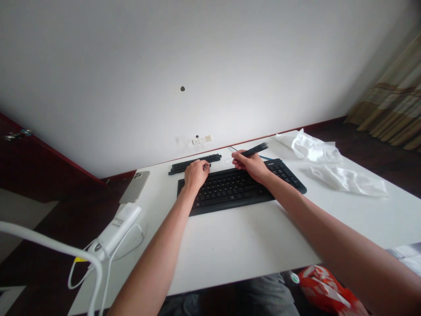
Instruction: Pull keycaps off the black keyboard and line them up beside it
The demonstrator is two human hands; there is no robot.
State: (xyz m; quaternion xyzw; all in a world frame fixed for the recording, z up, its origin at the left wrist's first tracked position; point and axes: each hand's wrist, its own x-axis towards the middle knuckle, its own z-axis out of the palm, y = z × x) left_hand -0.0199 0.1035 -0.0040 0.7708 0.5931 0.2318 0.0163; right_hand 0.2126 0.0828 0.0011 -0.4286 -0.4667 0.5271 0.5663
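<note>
A black keyboard (226,193) lies flat on the white table, beneath both of my hands. My left hand (196,174) is over its left part, thumb and fingers closed together. A small dark bit (209,165) shows at those fingertips, too small to name. Above the keyboard's back edge, my right hand (250,164) is closed around a black stick-like piece (255,150) with a jagged far end, which points up and to the right. Behind the keyboard on the left lie black toothed strips (194,164), partly hidden by my left hand.
Crumpled white plastic bags (314,149) lie on the table's right side. At the left edge are a phone (135,186) and a white power strip (118,226) with a looping cable. The wall (210,79) stands behind the table (230,245). A red bag (324,287) sits below its front edge.
</note>
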